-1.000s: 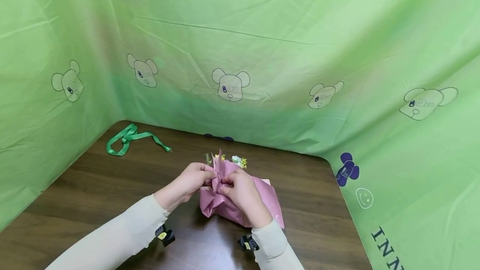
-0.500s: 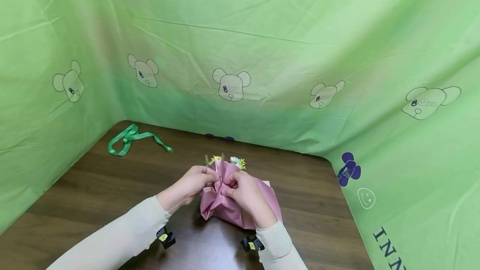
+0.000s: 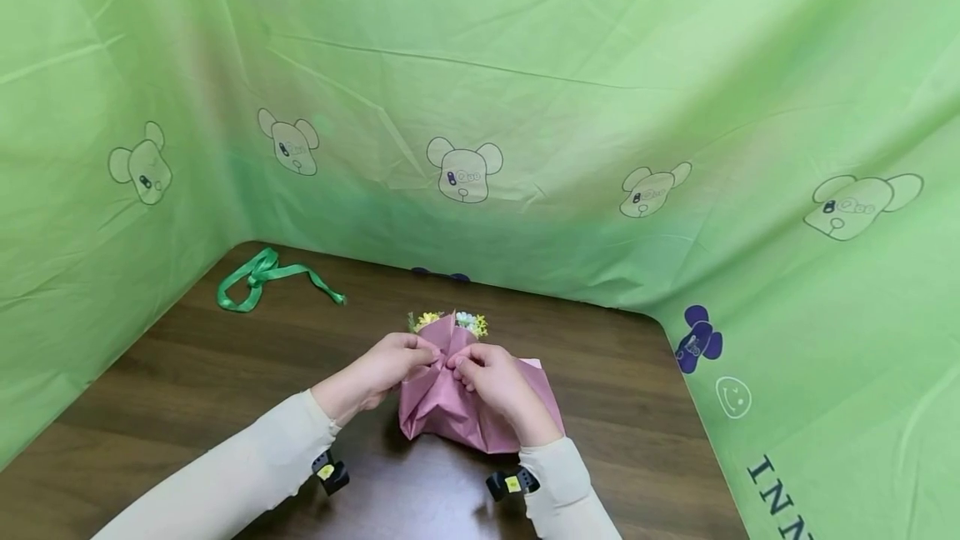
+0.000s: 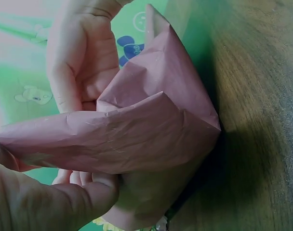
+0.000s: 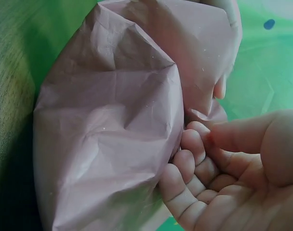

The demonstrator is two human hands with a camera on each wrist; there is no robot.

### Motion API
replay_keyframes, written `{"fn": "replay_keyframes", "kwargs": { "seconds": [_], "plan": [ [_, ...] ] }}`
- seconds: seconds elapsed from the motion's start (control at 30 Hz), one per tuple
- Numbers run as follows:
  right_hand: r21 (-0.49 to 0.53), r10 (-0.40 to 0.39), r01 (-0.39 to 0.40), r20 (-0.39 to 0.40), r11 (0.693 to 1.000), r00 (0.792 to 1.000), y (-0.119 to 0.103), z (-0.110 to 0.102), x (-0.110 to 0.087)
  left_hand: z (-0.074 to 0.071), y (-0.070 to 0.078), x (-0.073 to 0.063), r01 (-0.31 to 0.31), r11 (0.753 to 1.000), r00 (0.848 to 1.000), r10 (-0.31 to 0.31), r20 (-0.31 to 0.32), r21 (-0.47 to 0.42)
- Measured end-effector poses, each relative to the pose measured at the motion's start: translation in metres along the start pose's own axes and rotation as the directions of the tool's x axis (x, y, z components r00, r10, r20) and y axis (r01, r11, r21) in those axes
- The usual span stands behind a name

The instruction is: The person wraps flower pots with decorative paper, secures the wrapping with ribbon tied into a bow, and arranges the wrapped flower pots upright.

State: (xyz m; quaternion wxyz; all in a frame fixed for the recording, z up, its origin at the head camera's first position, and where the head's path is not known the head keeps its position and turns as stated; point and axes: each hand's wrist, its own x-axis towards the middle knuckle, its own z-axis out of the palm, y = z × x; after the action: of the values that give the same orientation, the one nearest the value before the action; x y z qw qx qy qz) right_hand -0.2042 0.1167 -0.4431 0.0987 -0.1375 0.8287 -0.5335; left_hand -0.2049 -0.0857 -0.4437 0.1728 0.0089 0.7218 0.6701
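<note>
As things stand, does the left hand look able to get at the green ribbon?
Probably yes, but only after letting go: the left hand is pinching the pink paper. The green ribbon lies farther off, on the table's left side, with nothing visible standing between.

Between the hands, I see the tall point of pink wrapping paper [image 3: 447, 417] has sunk lower, and more yellow flowers [image 3: 428, 319] show just past the left hand [image 3: 388, 366]. The right hand [image 3: 497, 379] has slid a little outward, its thumb now nearer its fingers.
</note>
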Motion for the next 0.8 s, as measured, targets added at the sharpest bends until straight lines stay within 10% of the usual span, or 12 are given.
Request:
{"fn": "replay_keyframes", "kwargs": {
  "seconds": [0.3, 0.57, 0.8],
  "plan": [
    [0.141, 0.133, -0.132, -0.001, 0.981, 0.991, -0.007, -0.001, 0.005, 0.002, 0.004, -0.001, 0.01, 1.0, 0.997, -0.01, 0.078, -0.003],
    [0.007, 0.206, -0.206, -0.039, 0.979, 0.978, -0.011, 0.001, 0.015, 0.0, 0.007, -0.003, -0.018, 1.0, 0.991, 0.014, 0.135, 0.022],
    [-0.032, 0.183, -0.185, -0.054, 0.982, 0.982, -0.008, 0.002, 0.018, 0.001, 0.005, -0.011, -0.02, 0.999, 0.999, 0.019, 0.035, 0.028]
  ]
}}
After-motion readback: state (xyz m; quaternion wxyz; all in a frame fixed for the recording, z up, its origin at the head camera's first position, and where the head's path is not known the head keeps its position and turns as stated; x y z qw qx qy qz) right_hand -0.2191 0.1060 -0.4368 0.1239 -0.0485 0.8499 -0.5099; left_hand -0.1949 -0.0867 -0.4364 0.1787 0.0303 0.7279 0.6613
